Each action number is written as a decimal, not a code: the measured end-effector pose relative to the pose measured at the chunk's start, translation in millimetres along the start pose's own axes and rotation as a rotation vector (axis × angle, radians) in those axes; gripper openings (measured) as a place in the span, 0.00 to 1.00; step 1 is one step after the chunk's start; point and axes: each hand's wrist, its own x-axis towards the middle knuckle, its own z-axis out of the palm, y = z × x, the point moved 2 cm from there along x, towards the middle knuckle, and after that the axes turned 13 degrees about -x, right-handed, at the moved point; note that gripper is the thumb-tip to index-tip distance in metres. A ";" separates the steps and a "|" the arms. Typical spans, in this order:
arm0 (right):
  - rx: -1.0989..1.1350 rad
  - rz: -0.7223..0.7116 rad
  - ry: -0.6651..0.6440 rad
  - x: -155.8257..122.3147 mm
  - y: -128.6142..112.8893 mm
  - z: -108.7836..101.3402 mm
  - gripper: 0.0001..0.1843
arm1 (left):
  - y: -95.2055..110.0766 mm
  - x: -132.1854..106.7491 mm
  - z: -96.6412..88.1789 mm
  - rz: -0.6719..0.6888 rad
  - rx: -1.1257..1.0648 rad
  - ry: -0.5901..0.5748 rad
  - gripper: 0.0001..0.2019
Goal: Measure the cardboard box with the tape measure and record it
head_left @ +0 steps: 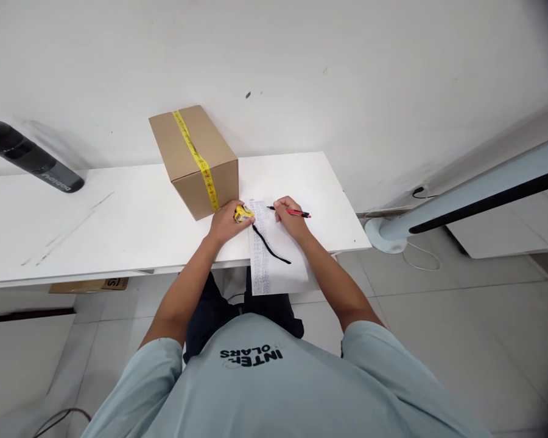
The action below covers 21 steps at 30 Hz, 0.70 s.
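My left hand point(226, 224) is closed around a yellow tape measure point(243, 213), close by the near corner of a cardboard box point(201, 158) sealed with yellow tape. A black wrist strap point(270, 248) trails from the tape measure across a sheet of paper point(281, 274). Handwriting fills the left part of that sheet, and its lower end hangs past the table's front edge. Between the fingers of my right hand point(291, 218) is a red and black pen point(298, 213), its tip pointing left over the paper's upper part. Whether the tip touches the paper I cannot tell.
The white table point(119, 225) runs along a wall. A dark cylindrical bottle point(31, 158) stands at the far left. Right of the table end rises a pale tower-shaped appliance point(475, 188) with a cable on the floor. Another cardboard piece point(89, 285) lies under the table.
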 end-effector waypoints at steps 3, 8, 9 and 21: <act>0.090 -0.012 -0.042 -3.0 -1.6 1.5 0.27 | -1.9 1.1 2.0 -0.009 0.011 0.008 0.29; 0.024 0.036 0.032 -1.6 -1.7 -1.9 0.31 | -1.8 2.0 4.9 -0.001 -0.001 -0.001 0.29; 0.001 0.040 0.039 -1.5 -1.5 -1.8 0.31 | -1.5 2.2 5.2 0.000 -0.004 0.004 0.29; -0.064 0.013 0.035 -1.9 0.1 0.0 0.27 | 2.0 2.0 5.9 -0.011 -0.012 0.001 0.30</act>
